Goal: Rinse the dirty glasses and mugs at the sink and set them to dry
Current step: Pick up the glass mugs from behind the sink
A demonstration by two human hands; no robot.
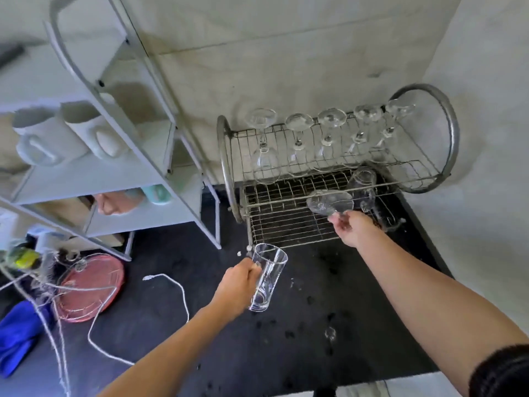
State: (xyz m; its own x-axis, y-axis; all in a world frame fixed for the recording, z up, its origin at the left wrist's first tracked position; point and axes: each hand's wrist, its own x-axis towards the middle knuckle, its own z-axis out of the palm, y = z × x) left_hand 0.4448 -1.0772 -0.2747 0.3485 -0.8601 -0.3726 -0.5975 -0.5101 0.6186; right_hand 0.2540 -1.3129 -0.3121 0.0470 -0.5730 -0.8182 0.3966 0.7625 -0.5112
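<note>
Left hand (240,286) gripped the handle of a tall clear glass mug (269,279), fingers curled round it, mug held tilted above the wet black bench (286,353) just in front of the two-tier wire metal dish rack (286,227). Right hand (353,229) pinched a clear stemmed glass (329,202) by its stem over the rack's lower tier, beside a clear tumbler (362,183). Five clear stemmed glasses (329,121) stood upside down along the upper tier.

Six stemmed glasses (299,121), perhaps two glass mugs (269,276).
</note>
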